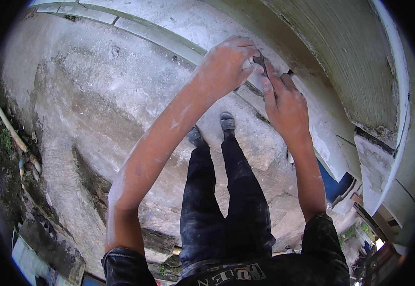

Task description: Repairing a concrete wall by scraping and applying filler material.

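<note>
Up at the top centre, both of my hands are raised close together, dusted with white powder. My left hand (229,64) is curled with its fingertips on a small dark, thin tool (259,61); a small pale bit shows beside its thumb, too small to name. My right hand (285,102) holds the same dark tool from below right, with fingers extended along it and thumb against it. Behind them runs a pale, dusty concrete ledge (198,24).
My sandalled feet (227,123) stand on rough, stained concrete (74,119). Weathered wall panels (340,57) curve along the right, with a blue surface (336,183) below. Pale pipes (12,124) and mossy ground lie at the far left.
</note>
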The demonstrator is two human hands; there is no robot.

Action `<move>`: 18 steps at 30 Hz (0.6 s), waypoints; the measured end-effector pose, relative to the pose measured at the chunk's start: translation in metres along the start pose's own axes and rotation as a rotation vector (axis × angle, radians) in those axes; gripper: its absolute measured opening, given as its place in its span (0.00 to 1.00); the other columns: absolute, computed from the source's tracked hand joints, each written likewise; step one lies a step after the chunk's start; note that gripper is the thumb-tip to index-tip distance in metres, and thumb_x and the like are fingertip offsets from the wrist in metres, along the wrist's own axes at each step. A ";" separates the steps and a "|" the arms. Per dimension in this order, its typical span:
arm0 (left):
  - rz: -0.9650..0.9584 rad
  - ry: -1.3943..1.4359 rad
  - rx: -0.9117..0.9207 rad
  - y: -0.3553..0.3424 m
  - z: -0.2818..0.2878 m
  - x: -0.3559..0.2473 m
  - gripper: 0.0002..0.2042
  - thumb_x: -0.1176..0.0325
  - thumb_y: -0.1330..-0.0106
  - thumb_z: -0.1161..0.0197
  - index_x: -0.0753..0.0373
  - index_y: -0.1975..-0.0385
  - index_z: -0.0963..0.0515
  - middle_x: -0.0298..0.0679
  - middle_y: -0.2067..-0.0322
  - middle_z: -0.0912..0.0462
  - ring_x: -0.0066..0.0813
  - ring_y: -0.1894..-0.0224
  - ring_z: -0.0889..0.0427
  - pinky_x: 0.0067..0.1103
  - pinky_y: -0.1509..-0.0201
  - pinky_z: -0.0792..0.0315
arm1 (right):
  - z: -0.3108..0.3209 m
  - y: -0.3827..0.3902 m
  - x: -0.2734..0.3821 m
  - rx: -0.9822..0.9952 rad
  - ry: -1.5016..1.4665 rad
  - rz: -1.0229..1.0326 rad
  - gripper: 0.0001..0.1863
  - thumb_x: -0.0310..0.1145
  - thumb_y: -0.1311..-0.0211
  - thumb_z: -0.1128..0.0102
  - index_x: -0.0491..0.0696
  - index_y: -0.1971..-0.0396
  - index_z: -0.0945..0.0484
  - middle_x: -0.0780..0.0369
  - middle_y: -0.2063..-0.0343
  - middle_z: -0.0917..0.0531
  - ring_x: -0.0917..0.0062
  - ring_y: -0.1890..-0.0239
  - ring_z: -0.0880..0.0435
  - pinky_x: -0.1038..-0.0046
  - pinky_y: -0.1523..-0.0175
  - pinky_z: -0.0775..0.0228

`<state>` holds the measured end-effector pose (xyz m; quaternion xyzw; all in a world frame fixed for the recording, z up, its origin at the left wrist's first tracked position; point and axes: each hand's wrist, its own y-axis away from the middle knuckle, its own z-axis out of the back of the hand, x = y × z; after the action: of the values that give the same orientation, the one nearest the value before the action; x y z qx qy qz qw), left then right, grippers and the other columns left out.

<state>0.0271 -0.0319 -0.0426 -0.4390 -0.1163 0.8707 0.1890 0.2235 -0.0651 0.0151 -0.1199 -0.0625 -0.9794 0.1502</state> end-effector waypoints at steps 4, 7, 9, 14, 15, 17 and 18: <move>-0.065 -0.012 -0.019 -0.002 -0.005 0.001 0.14 0.74 0.46 0.26 0.63 0.58 0.15 0.43 0.54 0.14 0.46 0.47 0.18 0.35 0.41 0.23 | 0.001 0.000 -0.004 0.022 -0.019 -0.055 0.23 0.44 0.20 0.50 0.57 0.32 0.23 0.48 0.56 0.14 0.48 0.57 0.14 0.52 0.50 0.21; 0.006 0.032 -0.009 -0.004 -0.004 0.001 0.13 0.73 0.46 0.25 0.63 0.59 0.14 0.43 0.56 0.14 0.47 0.48 0.18 0.35 0.42 0.23 | 0.002 0.000 -0.006 0.030 -0.016 -0.043 0.23 0.47 0.20 0.50 0.58 0.32 0.23 0.48 0.57 0.13 0.50 0.59 0.12 0.51 0.52 0.20; 0.034 0.027 0.019 -0.007 -0.002 0.000 0.13 0.72 0.46 0.25 0.63 0.60 0.14 0.43 0.56 0.14 0.47 0.49 0.18 0.35 0.43 0.23 | 0.004 0.000 -0.004 0.046 -0.031 -0.050 0.24 0.47 0.20 0.50 0.58 0.31 0.23 0.48 0.57 0.13 0.50 0.59 0.12 0.51 0.52 0.20; 0.091 0.076 0.035 -0.010 -0.004 0.000 0.11 0.72 0.45 0.26 0.65 0.62 0.14 0.43 0.56 0.14 0.49 0.52 0.16 0.35 0.44 0.22 | 0.000 -0.002 0.005 0.006 -0.006 -0.070 0.24 0.48 0.20 0.50 0.56 0.31 0.24 0.47 0.58 0.13 0.49 0.58 0.13 0.52 0.51 0.21; 0.068 0.060 0.013 -0.010 -0.004 0.000 0.11 0.73 0.44 0.27 0.65 0.62 0.14 0.43 0.56 0.14 0.49 0.52 0.16 0.36 0.45 0.22 | 0.001 -0.002 0.007 0.008 -0.005 -0.070 0.24 0.48 0.20 0.50 0.56 0.31 0.24 0.47 0.58 0.13 0.49 0.58 0.13 0.52 0.51 0.21; 0.043 0.046 -0.010 -0.008 -0.005 -0.003 0.10 0.74 0.44 0.28 0.65 0.61 0.14 0.43 0.55 0.14 0.49 0.52 0.15 0.36 0.45 0.22 | 0.005 -0.004 0.012 0.064 -0.054 -0.149 0.25 0.48 0.20 0.52 0.55 0.31 0.24 0.46 0.59 0.13 0.47 0.57 0.13 0.51 0.50 0.22; 0.057 0.055 0.020 -0.005 -0.005 -0.007 0.10 0.76 0.44 0.30 0.65 0.61 0.14 0.43 0.55 0.14 0.49 0.51 0.16 0.36 0.45 0.22 | 0.005 -0.002 0.012 0.063 -0.051 -0.150 0.25 0.48 0.20 0.52 0.55 0.31 0.24 0.46 0.59 0.13 0.47 0.57 0.13 0.51 0.50 0.22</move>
<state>0.0364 -0.0300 -0.0386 -0.4642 -0.0899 0.8643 0.1715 0.2131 -0.0658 0.0227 -0.1349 -0.1057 -0.9821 0.0786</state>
